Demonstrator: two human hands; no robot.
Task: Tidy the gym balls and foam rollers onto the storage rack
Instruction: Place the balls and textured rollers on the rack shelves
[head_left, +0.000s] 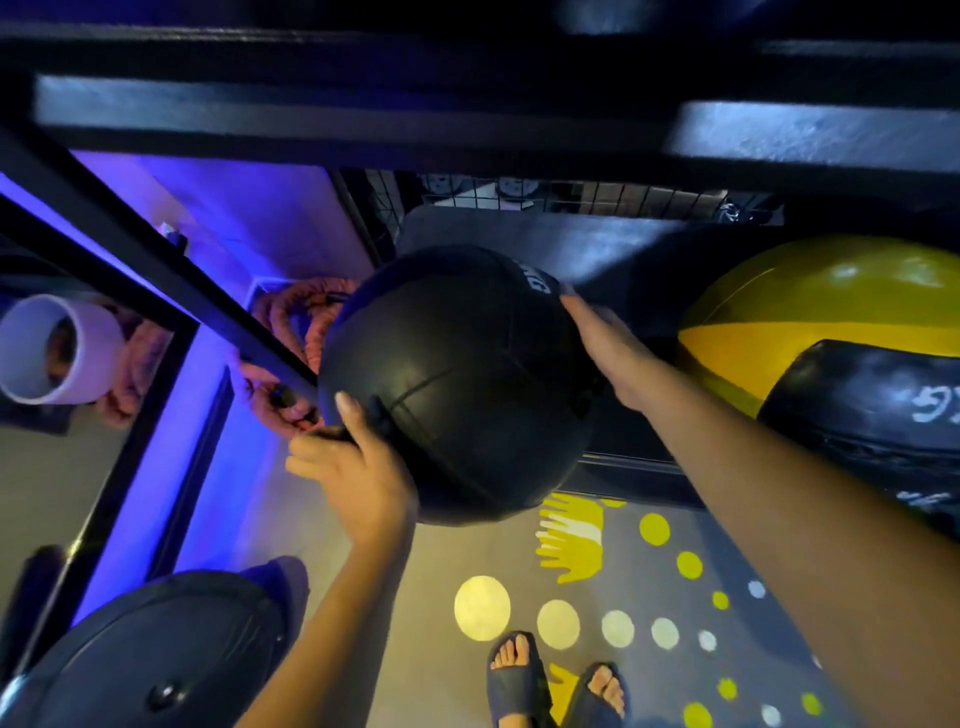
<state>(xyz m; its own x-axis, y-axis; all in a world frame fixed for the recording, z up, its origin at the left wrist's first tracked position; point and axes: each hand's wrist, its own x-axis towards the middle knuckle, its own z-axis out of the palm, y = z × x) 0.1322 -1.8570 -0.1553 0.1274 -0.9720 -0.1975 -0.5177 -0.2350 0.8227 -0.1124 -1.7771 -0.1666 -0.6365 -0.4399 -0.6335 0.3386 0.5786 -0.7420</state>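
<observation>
Holding black ball (457, 384) before rack (311, 111), left fingers (317, 452) curling round it, right fingers (579, 312) pressing flat; yellow ball (810, 306) beyond them sitting shelved.

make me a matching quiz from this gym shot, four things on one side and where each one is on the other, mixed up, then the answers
Things:
1 black ball
2 yellow ball
3 white tube
4 slippers

Places:
a on the person's feet
b at the far left
c between the left hand and the right hand
d at the far right

Pairs: 1-c, 2-d, 3-b, 4-a
</observation>
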